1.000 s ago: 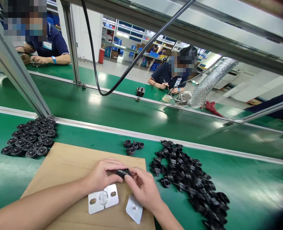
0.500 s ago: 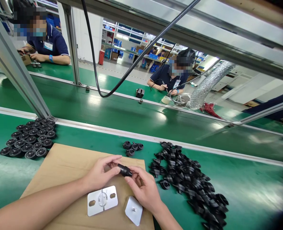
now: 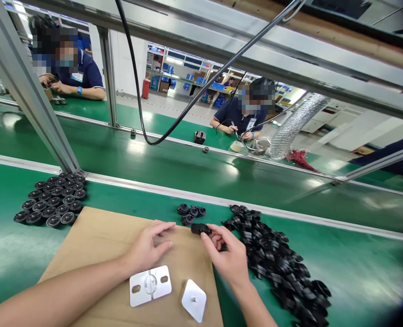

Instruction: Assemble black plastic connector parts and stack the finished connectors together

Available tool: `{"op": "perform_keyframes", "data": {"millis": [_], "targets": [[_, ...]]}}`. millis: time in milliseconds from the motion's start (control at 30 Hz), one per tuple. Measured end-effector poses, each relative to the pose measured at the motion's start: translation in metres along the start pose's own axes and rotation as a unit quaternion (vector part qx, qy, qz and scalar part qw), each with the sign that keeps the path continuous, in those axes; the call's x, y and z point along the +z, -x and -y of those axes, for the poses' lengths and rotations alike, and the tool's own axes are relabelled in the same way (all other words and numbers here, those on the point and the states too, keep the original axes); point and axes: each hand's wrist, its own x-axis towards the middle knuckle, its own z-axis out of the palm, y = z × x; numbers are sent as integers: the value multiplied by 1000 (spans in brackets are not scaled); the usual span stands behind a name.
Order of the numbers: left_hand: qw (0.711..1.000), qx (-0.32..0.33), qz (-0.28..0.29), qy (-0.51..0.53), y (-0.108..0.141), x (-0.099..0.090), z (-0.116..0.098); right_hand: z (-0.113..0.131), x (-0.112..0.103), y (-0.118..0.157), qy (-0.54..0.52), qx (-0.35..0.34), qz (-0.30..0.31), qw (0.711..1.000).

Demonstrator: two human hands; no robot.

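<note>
A black cylindrical plastic part (image 3: 200, 228) is pinched in my right hand (image 3: 229, 255), over the right edge of the cardboard sheet (image 3: 106, 240). My left hand (image 3: 149, 245) rests above the cardboard with thumb and fingers apart and nothing between them. Below it lies a silver rectangular plate (image 3: 150, 286) with two oval holes and a round recess in the middle. To the right of that plate is a silver diamond-shaped plate (image 3: 193, 300) with a small stub at its centre. Just behind the held part stands a small group of black parts (image 3: 191, 211).
A long heap of loose black parts (image 3: 276, 259) spreads along the right. Rows of round black parts (image 3: 54, 200) stand at the left by a metal post (image 3: 47, 100). A black cable (image 3: 136, 91) hangs in front. Two co-workers sit across the green bench (image 3: 146, 159).
My left hand has let go of the black part and opened. My right hand has carried the part to the right, away from the left hand. The view has shifted slightly.
</note>
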Motion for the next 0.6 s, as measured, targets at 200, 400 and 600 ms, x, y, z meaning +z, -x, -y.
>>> {"op": "perform_keyframes", "data": {"millis": [200,400,600], "targets": [[998,28,15,-63,0,3,-3,-28,18,-9,196,23,-9,980],[951,46,103,-289,-17,-27,-33,-44,8,-11,189,82,27,978],[853,-105,-30,-510,-25,-147,-80,-59,-44,-15,217,184,6,959]]}}
